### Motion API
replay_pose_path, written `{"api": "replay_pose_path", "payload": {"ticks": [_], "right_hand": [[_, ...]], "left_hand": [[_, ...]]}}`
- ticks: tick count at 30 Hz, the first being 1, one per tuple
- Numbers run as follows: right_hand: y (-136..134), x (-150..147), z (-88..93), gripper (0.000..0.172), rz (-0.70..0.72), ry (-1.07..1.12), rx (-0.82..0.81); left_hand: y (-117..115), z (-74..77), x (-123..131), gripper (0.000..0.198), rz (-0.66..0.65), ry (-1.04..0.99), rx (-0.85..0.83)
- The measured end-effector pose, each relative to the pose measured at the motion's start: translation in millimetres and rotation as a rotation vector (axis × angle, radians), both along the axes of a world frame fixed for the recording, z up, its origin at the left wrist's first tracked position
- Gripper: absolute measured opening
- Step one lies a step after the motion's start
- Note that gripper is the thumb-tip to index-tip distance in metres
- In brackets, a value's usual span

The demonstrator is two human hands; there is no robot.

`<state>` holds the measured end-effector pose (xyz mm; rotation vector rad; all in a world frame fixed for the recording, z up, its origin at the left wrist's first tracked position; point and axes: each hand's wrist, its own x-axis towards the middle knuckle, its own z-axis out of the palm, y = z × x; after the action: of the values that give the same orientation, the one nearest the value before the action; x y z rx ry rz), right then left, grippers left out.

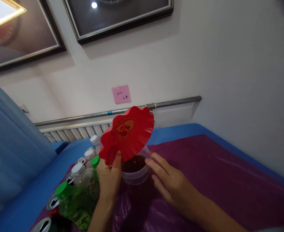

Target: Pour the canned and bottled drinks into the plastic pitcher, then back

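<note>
My left hand (110, 174) grips the edge of a red scalloped plastic plate (139, 132), thumb on its upper face. The plate is tilted up over a clear plastic tub (135, 178), hiding part of its far rim. Dark brown contents (134, 163) show inside the tub. My right hand (166, 177) is beside the tub with its fingers stretched out, the fingertips at the tub's right rim. Nothing is held in that hand. The tub stands on a purple plastic sheet (192, 174).
Left of my left hand stand several bottles, among them a green-capped bottle (70, 199) and a white-capped bottle (79, 174), with open drink cans (53, 203). Behind are a radiator (76, 132), a metal pipe (178, 102) and a wall with a pink note (121, 94). A blue curtain (11, 154) hangs left.
</note>
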<state>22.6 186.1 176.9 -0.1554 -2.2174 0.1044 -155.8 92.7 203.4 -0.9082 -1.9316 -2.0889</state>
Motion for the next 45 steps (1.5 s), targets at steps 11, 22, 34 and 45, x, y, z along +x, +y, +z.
{"api": "replay_pose_path", "payload": {"ticks": [11, 22, 34, 45], "right_hand": [[0.8, -0.6, 0.9, 0.051, 0.002, 0.002, 0.016], [0.2, -0.1, 1.8, 0.052, 0.000, 0.002, 0.013], [1.1, -0.3, 0.5, 0.050, -0.005, -0.006, 0.035], [1.5, -0.7, -0.2, 0.050, -0.003, 0.004, 0.044]], "left_hand": [[-0.5, 0.3, -0.2, 0.032, -0.012, -0.026, -0.004], [-1.6, -0.9, -0.5, 0.032, -0.005, -0.018, -0.006], [0.5, 2.7, 1.8, 0.032, 0.015, -0.034, -0.017], [0.6, 2.0, 0.8, 0.033, 0.004, -0.026, -0.006]]}}
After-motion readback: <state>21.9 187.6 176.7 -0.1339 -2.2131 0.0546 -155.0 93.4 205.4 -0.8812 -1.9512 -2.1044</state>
